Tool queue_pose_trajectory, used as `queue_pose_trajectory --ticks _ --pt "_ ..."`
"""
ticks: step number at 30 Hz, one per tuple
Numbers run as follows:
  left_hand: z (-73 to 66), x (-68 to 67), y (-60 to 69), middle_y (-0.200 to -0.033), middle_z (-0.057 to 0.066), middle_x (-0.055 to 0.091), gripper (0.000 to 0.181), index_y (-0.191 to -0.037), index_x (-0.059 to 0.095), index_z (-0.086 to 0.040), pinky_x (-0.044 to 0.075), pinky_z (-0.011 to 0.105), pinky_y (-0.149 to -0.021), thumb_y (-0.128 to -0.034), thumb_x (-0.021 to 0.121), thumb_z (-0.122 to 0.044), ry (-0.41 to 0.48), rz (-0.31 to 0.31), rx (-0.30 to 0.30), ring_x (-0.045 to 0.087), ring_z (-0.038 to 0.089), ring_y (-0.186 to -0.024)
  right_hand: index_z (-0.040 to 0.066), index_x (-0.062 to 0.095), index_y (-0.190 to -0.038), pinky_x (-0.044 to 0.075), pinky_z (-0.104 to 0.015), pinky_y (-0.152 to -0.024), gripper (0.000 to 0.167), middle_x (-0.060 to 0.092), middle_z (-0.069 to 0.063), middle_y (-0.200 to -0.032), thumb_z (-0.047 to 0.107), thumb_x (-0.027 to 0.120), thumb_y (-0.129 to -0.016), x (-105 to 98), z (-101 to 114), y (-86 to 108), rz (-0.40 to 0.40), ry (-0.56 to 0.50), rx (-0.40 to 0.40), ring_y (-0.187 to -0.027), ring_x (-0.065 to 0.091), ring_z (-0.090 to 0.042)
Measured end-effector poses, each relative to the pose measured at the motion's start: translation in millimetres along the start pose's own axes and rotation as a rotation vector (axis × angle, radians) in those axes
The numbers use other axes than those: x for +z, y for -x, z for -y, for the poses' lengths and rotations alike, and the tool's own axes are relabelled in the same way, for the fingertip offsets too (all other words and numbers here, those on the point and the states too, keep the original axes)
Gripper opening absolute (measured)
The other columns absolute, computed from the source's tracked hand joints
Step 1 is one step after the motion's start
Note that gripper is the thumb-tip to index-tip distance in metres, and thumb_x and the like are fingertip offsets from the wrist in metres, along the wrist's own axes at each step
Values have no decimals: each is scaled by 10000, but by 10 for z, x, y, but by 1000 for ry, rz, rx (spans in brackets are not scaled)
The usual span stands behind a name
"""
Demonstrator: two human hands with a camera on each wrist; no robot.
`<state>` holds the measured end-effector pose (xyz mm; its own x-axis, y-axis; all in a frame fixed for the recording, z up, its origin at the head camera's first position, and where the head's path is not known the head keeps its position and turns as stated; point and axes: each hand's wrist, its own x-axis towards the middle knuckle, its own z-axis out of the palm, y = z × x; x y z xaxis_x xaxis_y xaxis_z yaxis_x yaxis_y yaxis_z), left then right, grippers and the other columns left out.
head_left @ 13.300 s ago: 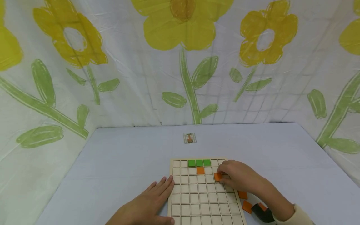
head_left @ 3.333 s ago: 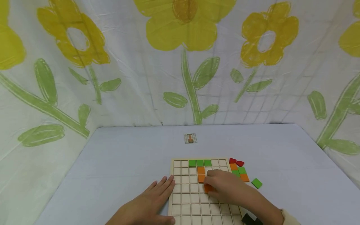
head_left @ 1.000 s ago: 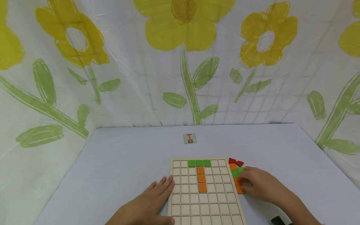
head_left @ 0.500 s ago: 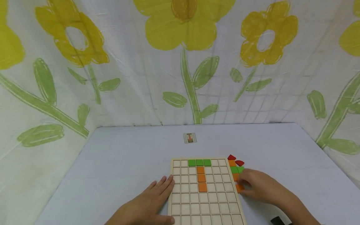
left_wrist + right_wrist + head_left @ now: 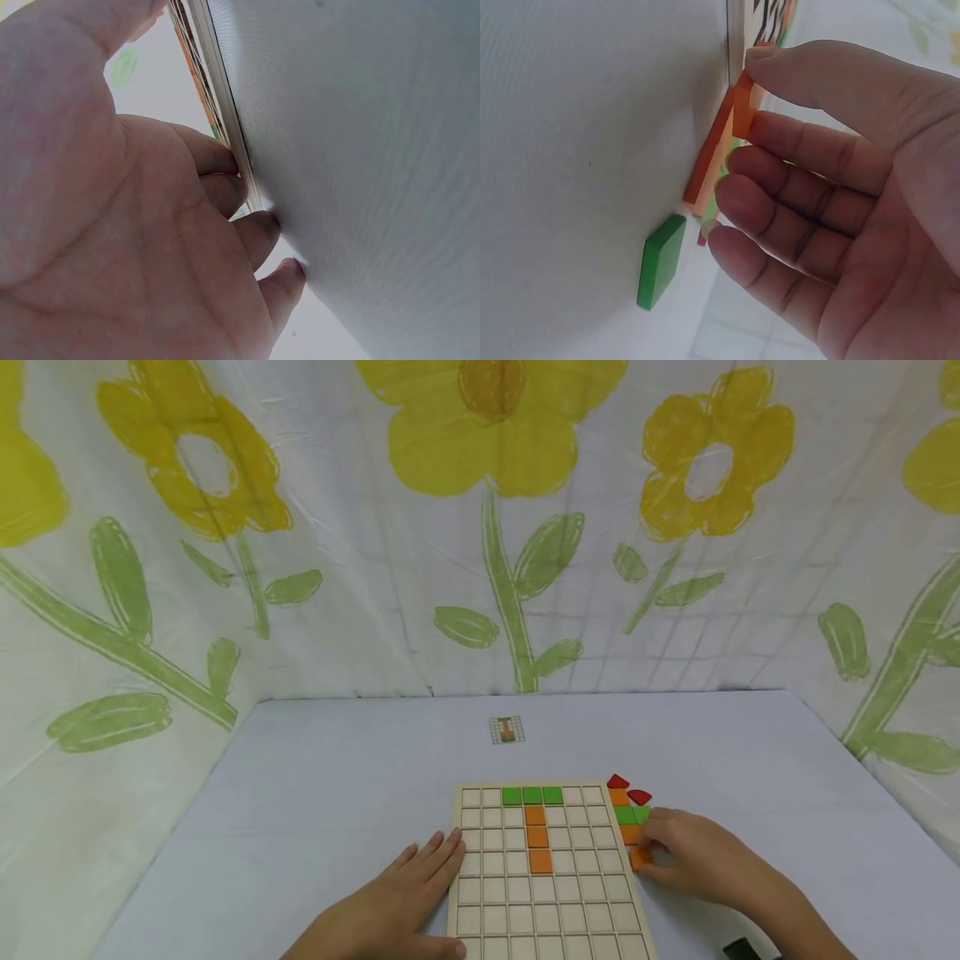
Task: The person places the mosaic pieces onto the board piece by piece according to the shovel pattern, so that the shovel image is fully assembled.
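Observation:
A wooden grid board (image 5: pixel 510 890) lies on the table, with three green tiles (image 5: pixel 532 796) in its top row and three orange tiles (image 5: pixel 537 837) in a column below the middle one. Along the board's left edge rests my left hand (image 5: pixel 401 902), its fingers extended; in the left wrist view the fingertips touch the board's side. My right hand (image 5: pixel 697 856), just off the board's right edge, pinches an orange tile (image 5: pixel 742 103) between thumb and index finger. The other fingers (image 5: pixel 746 206) are loosely bent.
Beside the board's right edge lie more orange tiles (image 5: pixel 630 834), green tiles (image 5: pixel 626 815) and red pieces (image 5: pixel 639 796). A loose green tile (image 5: pixel 661 262) sits under the right hand. Behind the board is a small pattern card (image 5: pixel 507 730). A flower-printed curtain (image 5: pixel 337 635) hangs behind the table.
Over these frames the orange column on the board has grown from one tile to three. My right hand has moved right to the loose tiles and taken an orange one. The left hand stays.

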<state>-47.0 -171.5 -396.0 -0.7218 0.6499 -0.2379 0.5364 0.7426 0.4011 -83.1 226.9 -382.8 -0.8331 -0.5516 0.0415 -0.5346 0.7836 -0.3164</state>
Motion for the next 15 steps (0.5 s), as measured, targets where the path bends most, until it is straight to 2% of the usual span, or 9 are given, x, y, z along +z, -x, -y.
queue_pose_trajectory --ticks 5,10,15 --pt "8 5 0 -1667 97 130 1066 -1596 197 -28 195 551 -1173 -880 546 -737 -9 -5 7 130 310 -1515 213 695 -885 455 -238 -635 159 494 173 -809 217 833 -805 18 41 -24 11 -28 -20 -733 440 -13" --pt "13 11 3 -1666 106 131 1067 -1592 200 -17 202 554 -1169 -881 548 -733 -24 -17 18 137 319 -1512 252 617 -815 419 -226 -615 211 473 162 -789 211 824 -810 41 73 -30 3 -26 -34 -715 426 -14" --pt "6 8 4 -1665 108 136 1066 -1591 205 -16 202 554 -1170 -882 542 -737 -26 -19 18 139 320 -1512 263 637 -814 432 -233 -621 200 487 177 -804 219 831 -799 51 102 -31 21 -30 -25 -724 434 -8"
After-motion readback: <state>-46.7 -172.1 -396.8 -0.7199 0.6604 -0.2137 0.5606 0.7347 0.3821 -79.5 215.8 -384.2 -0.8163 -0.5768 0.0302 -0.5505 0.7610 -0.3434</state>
